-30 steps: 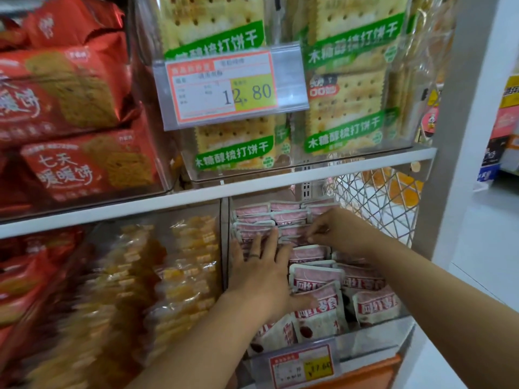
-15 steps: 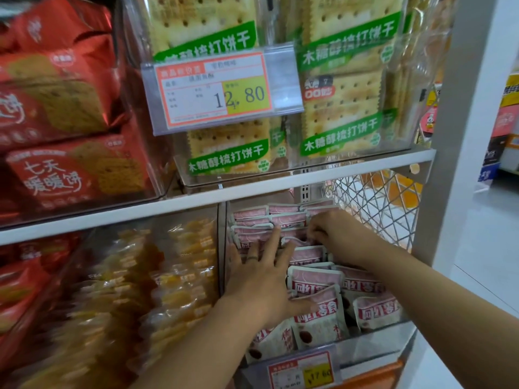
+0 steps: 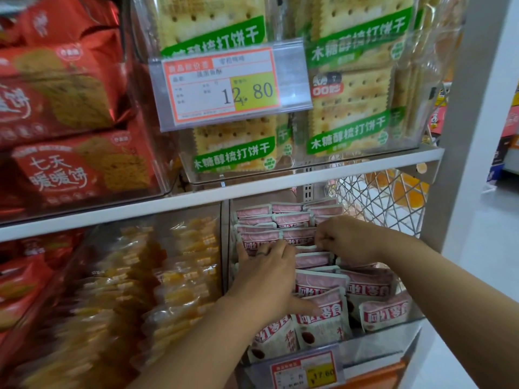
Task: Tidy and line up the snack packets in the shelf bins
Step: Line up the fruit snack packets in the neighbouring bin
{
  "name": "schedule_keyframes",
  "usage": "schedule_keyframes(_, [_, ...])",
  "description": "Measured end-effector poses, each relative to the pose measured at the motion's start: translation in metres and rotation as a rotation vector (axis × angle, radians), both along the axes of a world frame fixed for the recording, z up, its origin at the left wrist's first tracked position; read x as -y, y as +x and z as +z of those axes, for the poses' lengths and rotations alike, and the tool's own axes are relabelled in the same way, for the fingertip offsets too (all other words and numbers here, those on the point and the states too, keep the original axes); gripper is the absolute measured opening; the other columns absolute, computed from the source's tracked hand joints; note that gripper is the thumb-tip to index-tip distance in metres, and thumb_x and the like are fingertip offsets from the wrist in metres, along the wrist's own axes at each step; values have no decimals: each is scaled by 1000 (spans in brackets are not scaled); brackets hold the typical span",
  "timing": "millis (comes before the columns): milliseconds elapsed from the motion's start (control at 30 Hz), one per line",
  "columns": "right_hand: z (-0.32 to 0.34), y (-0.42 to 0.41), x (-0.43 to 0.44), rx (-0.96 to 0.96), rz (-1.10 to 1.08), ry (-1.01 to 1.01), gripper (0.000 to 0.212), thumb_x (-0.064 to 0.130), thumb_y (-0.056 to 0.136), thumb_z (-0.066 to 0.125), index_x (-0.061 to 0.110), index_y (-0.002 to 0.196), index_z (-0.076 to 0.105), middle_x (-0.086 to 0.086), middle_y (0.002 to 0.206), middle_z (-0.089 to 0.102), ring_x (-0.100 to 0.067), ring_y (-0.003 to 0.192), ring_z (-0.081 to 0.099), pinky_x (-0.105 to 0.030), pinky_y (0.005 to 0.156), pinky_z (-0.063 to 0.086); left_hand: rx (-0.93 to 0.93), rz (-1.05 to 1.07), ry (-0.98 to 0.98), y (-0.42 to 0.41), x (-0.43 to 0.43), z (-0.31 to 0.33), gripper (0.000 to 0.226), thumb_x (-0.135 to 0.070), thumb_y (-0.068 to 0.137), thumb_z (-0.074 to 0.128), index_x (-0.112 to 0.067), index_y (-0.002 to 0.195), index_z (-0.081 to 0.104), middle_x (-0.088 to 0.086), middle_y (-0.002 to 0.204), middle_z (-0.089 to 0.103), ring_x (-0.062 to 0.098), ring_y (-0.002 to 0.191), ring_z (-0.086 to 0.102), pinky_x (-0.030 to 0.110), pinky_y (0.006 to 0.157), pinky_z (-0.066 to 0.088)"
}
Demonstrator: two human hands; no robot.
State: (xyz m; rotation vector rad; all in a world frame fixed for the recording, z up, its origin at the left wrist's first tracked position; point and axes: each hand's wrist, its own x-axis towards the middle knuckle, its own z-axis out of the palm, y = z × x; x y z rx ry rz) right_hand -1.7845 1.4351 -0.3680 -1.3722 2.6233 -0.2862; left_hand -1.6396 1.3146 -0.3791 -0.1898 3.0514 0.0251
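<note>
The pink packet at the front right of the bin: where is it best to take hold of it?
Probably pinch the flat top seal of the front right packet, coming from above. It stands upright behind the clear bin front, with a neighbouring packet at its left, so only its top edge is free.

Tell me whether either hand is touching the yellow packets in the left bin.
No, the left hand and right hand are both among the pink packets in the right bin, apart from the yellow packets.

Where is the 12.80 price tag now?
Head view, upper centre: the price tag hangs on the clear cracker bin, right of the red biscuit packs.
</note>
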Motion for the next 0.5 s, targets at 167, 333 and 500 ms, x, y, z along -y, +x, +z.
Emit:
schedule_keyframes(167, [-2,1,-1,-1,-27,-57,22,19,95,46,13,78,57,2,76,54,-22,78,53,-33,72,42,33,44,25,1,2,-4,109,-79,71,50,-23,151,0,-6,156,1,19,145,-2,65,109,-7])
schedule_keyframes(333, [-9,8,2,32,-27,-142,34,26,100,36,10,114,64,-6,102,63,-19,90,55,-31,78,41,124,124,18,-8,5,-5,118,-81,70,50,-23,150,-15,-6,156,-23,24,143,-23,59,107,-18])
schedule_keyframes(500, [-18,-2,5,-105,-80,-355,26,17,96,44,12,107,68,-8,108,65,-26,100,58,-37,85,47,206,169,-11,-16,8,0,123,-84,66,50,-28,145,-26,-1,140,-51,28,136,-36,56,106,-21])
